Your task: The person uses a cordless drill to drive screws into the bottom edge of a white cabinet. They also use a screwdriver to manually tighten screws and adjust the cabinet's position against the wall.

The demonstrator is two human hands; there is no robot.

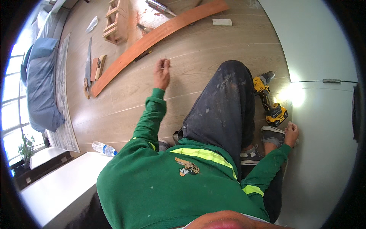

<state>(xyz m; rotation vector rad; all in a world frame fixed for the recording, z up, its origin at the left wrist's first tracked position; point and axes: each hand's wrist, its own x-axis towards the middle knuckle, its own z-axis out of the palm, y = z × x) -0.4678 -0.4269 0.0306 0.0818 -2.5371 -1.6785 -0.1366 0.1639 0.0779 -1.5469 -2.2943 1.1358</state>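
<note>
Drill (266, 100) lies near the curled right hand (291, 134).

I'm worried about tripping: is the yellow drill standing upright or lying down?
Lying down: the yellow drill shows in side profile from above, chuck, handle and battery spread along the floor.

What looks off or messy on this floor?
Mostly minor: the clear bottle lies on its side at left, with no visible spill. Reddish bits are scattered beside the wooden frame. A bright glow shows on the white panel by the power drill, possibly its lamp.
</note>
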